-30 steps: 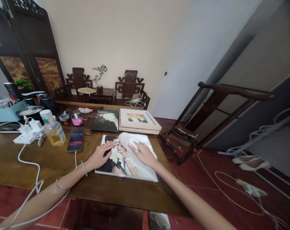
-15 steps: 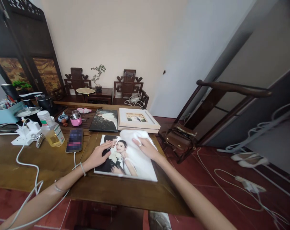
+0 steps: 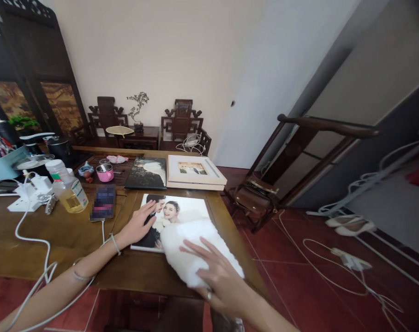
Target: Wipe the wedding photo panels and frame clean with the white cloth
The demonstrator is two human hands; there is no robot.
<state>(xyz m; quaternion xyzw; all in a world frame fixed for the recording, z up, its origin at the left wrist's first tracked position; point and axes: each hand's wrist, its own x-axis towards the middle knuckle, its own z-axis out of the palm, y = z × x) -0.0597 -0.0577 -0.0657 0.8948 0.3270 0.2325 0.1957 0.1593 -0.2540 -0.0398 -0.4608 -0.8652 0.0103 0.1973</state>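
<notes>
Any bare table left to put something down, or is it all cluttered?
Best: bare table in front of the bottle and phone, between the white cable and the left hand. Narrow strip right of the photo print. Crowded: back-left round the power strip and pink cup; dark album and framed photo fill the back.

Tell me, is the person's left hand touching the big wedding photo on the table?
Touching. The head view shows the left hand lying flat on the left edge of the wedding photo, fingers spread across the print with no gap.

White cloth (image 3: 176,234) lies on the flat wedding photo (image 3: 183,210).
</notes>
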